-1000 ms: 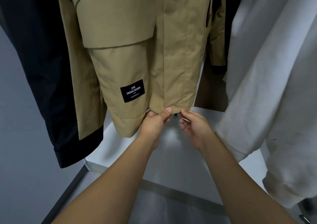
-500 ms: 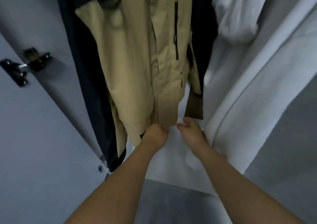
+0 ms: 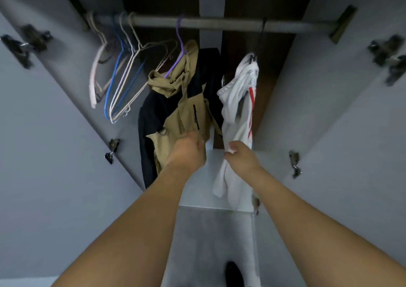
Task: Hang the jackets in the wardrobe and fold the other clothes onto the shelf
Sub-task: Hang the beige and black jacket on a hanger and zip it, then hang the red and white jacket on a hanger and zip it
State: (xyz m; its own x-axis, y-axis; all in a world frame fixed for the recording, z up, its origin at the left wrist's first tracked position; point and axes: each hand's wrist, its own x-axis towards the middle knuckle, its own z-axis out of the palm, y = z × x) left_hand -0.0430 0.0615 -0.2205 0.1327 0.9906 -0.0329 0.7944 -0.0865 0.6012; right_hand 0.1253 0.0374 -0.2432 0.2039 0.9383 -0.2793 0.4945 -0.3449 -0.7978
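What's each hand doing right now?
Left hand: grips the tan jacket near its hem.
Right hand: fingers curled against the white jacket; an actual grip cannot be told.

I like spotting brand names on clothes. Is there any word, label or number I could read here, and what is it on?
None can be read.
White jacket: a dark mark at the collar, too blurred to read; the red stripes are no lettering.
Tan jacket: only a dark zip line shows, no readable label.
Hangers and rail: no writing visible.
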